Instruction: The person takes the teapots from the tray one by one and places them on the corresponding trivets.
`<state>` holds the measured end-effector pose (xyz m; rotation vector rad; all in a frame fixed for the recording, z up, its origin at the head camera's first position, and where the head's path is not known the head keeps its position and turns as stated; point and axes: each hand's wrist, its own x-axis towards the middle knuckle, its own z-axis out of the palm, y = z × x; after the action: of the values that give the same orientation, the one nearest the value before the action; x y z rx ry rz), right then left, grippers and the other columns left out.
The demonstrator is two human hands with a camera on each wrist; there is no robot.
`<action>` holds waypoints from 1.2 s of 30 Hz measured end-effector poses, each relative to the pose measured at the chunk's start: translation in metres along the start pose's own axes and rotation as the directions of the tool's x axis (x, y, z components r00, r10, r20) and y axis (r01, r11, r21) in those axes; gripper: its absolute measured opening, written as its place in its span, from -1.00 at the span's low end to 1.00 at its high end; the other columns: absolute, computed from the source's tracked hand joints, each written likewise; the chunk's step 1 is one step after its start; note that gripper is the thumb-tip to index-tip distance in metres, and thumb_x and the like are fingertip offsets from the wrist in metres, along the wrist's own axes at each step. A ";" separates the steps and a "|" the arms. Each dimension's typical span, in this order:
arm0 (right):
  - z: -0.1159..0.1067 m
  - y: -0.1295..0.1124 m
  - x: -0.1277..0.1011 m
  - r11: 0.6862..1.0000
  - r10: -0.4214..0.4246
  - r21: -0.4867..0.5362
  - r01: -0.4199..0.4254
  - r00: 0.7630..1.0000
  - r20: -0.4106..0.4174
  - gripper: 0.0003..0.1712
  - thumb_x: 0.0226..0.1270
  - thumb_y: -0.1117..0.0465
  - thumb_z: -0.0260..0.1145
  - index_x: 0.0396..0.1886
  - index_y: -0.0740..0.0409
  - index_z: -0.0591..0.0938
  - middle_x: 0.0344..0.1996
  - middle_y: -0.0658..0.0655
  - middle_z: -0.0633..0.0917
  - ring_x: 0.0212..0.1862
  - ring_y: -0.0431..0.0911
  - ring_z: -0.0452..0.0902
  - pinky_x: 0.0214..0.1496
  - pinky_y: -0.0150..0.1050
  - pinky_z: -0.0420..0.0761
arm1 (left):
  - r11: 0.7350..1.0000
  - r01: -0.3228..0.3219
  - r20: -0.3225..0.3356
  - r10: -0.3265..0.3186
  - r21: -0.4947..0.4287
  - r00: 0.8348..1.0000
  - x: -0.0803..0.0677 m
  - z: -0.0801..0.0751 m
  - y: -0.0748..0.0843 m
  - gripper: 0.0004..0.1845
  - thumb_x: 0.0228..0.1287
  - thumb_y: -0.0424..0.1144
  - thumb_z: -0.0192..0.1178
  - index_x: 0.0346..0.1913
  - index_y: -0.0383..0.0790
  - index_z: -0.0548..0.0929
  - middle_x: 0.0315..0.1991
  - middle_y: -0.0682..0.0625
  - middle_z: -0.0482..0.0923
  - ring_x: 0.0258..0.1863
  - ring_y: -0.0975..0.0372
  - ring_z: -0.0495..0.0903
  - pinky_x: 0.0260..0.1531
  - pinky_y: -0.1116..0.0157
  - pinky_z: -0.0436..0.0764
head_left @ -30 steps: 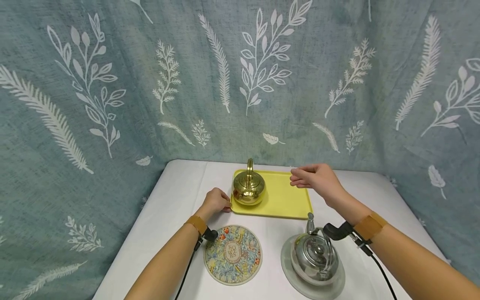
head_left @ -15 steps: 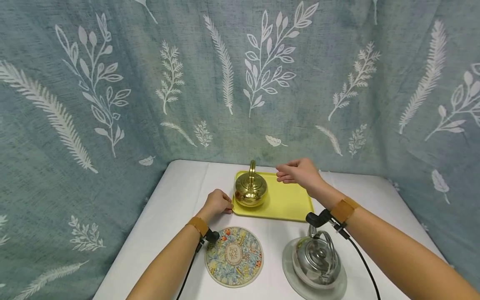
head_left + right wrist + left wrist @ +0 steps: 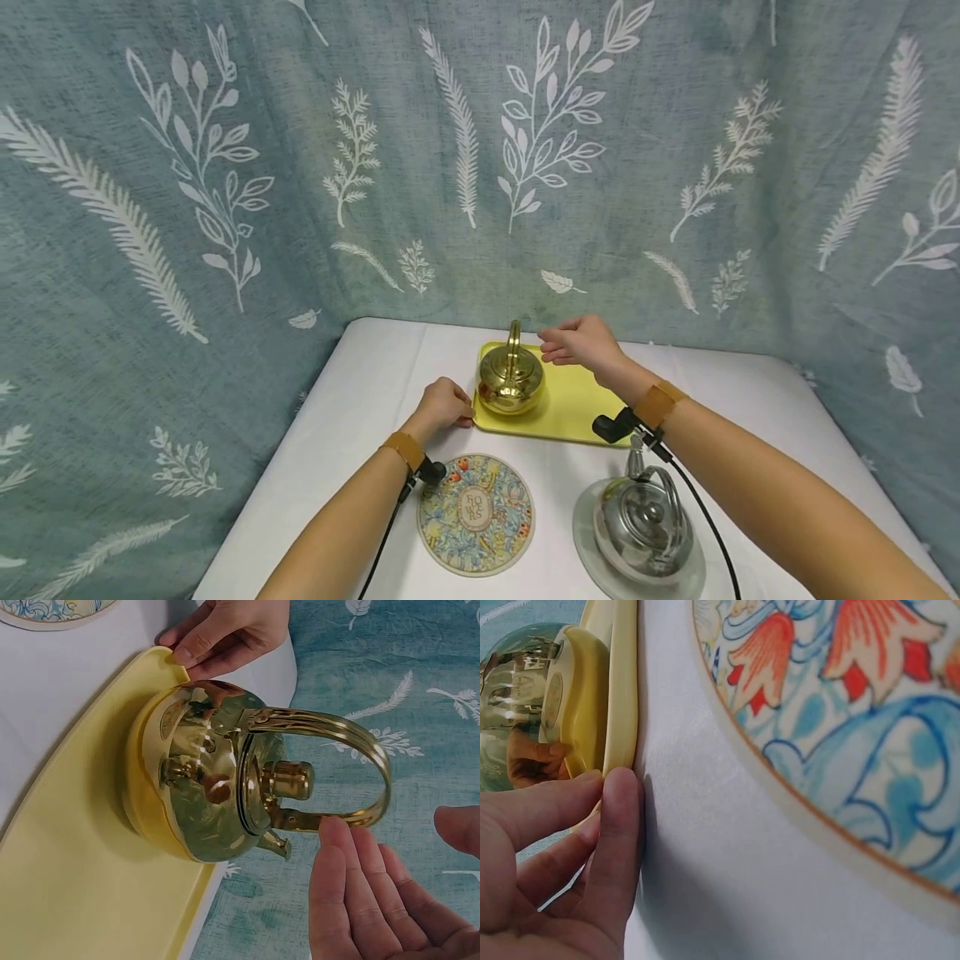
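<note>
A shiny gold kettle (image 3: 510, 387) stands at the left end of a yellow tray (image 3: 573, 410), its arched handle upright. My left hand (image 3: 444, 404) pinches the tray's near left corner; in the left wrist view, thumb and fingertips meet on the pale tray rim (image 3: 621, 697). My right hand (image 3: 585, 343) hovers over the tray, just right of the kettle. Seen from the right wrist, its straight fingers (image 3: 360, 892) reach the kettle's handle (image 3: 341, 729) with the thumb held apart. Nothing is in that hand's grip.
A round, flower-patterned mat (image 3: 476, 521) lies in front of the tray. To its right, a silver kettle (image 3: 645, 529) sits on a round grey mat (image 3: 587, 542), below the right forearm. A leaf-printed curtain (image 3: 450, 167) hangs behind the white table (image 3: 375, 375).
My right hand has moved left across the tray, from its right end to beside the gold kettle's handle. The left hand keeps its pinch on the tray corner. The view has shifted slightly.
</note>
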<state>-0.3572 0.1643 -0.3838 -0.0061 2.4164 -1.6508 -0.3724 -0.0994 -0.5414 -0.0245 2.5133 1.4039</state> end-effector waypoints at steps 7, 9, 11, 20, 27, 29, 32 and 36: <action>0.012 0.004 0.010 1.000 -0.009 0.014 0.009 1.000 0.025 -0.42 0.65 0.10 0.38 0.35 0.52 0.60 0.08 0.46 0.76 -0.21 -0.07 0.84 0.04 -0.14 0.82 | 1.000 -0.009 0.005 0.009 0.011 1.000 -0.001 0.000 0.001 -0.92 0.36 -0.47 0.49 -0.19 -0.42 0.79 -0.49 -0.11 0.75 -0.52 0.13 0.82 -0.44 0.29 0.78; 0.016 0.006 0.012 1.000 -0.014 0.024 0.014 0.999 0.036 -0.42 0.65 0.11 0.38 0.35 0.52 0.60 0.10 0.49 0.74 -0.21 -0.06 0.84 0.09 -0.09 0.81 | 1.000 -0.002 0.010 0.002 0.005 1.000 -0.002 0.000 0.001 -0.92 0.36 -0.48 0.49 -0.18 -0.42 0.79 -0.48 -0.11 0.75 -0.51 0.12 0.82 -0.43 0.28 0.79; 0.020 0.007 0.015 0.999 -0.017 0.034 0.016 0.999 0.043 -0.43 0.64 0.11 0.39 0.34 0.51 0.61 0.10 0.49 0.75 -0.14 0.04 0.84 0.16 -0.02 0.78 | 1.000 0.005 0.015 -0.005 -0.003 1.000 -0.003 0.000 0.002 -0.93 0.35 -0.49 0.48 -0.18 -0.43 0.78 -0.47 -0.12 0.75 -0.49 0.10 0.83 -0.42 0.27 0.80; 0.034 0.005 0.027 0.994 0.049 0.095 -0.053 0.998 0.045 -0.42 0.61 0.11 0.43 0.35 0.49 0.61 0.05 0.40 0.78 0.07 0.21 0.79 0.32 0.12 0.67 | 1.000 -0.002 0.003 0.002 -0.003 1.000 -0.006 -0.002 0.006 -0.93 0.34 -0.51 0.47 -0.19 -0.44 0.78 -0.46 -0.14 0.75 -0.51 0.12 0.82 -0.41 0.25 0.81; 0.039 0.004 0.030 0.988 0.065 0.140 -0.072 0.997 0.052 -0.53 0.60 0.20 0.44 0.26 0.49 0.67 -0.05 0.34 0.79 -0.09 0.07 0.82 0.30 0.10 0.68 | 1.000 0.017 0.006 -0.017 -0.004 1.000 -0.005 -0.002 0.007 -0.93 0.33 -0.52 0.48 -0.20 -0.44 0.78 -0.47 -0.15 0.75 -0.50 0.11 0.83 -0.41 0.24 0.82; 0.039 0.002 0.030 0.986 0.061 0.153 -0.069 0.997 0.057 -0.59 0.60 0.23 0.43 0.21 0.49 0.70 -0.13 0.30 0.80 -0.16 0.03 0.82 0.22 0.02 0.75 | 1.000 0.015 0.004 -0.015 -0.007 1.000 -0.005 -0.002 0.007 -0.93 0.33 -0.52 0.48 -0.21 -0.44 0.77 -0.47 -0.15 0.75 -0.50 0.11 0.83 -0.42 0.25 0.82; 0.039 0.000 0.027 0.983 0.053 0.172 -0.063 0.996 0.065 -0.61 0.61 0.25 0.41 0.21 0.50 0.70 -0.19 0.28 0.80 -0.23 -0.01 0.81 0.13 -0.06 0.79 | 1.000 0.014 0.003 -0.014 -0.011 1.000 -0.005 -0.002 0.007 -0.94 0.33 -0.53 0.48 -0.22 -0.43 0.77 -0.46 -0.16 0.75 -0.49 0.10 0.83 -0.43 0.26 0.81; 0.039 -0.001 0.026 0.980 0.063 0.186 -0.074 0.996 0.065 -0.61 0.63 0.26 0.39 0.24 0.49 0.69 -0.20 0.27 0.81 -0.26 -0.05 0.81 0.14 -0.06 0.79 | 1.000 0.012 0.001 -0.012 -0.011 1.000 -0.005 -0.001 0.006 -0.94 0.33 -0.53 0.48 -0.24 -0.43 0.77 -0.46 -0.16 0.75 -0.48 0.09 0.84 -0.43 0.26 0.81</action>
<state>-0.3754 0.1250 -0.4013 0.0572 2.1841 -1.8142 -0.3690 -0.0979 -0.5346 -0.0412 2.5001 1.4124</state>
